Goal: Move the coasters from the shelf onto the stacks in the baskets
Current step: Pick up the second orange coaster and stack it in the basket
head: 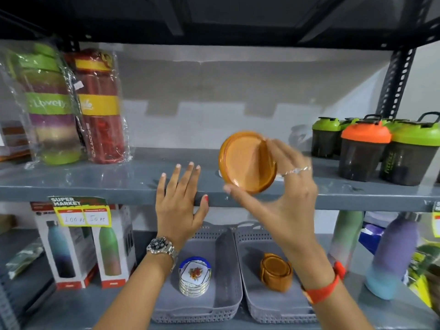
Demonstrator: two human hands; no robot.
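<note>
My right hand (281, 186) holds a round orange coaster (245, 160) tilted on edge, just above the grey upper shelf (107, 184). My left hand (178, 201) is flat and open against the shelf's front edge, holding nothing. On the lower shelf stand two grey perforated baskets. The left basket (223, 298) holds a stack of white, blue-rimmed coasters with a flower print (194, 276). The right basket (273, 310) holds a stack of orange coasters in an orange holder (276, 271), partly hidden by my right forearm.
Wrapped bottles (71, 103) stand at the upper shelf's left, shaker cups with green and orange lids (371, 148) at its right. Below, boxed bottles (81, 248) sit left of the baskets and pastel bottles (392, 256) right. A price tag (82, 211) hangs from the shelf edge.
</note>
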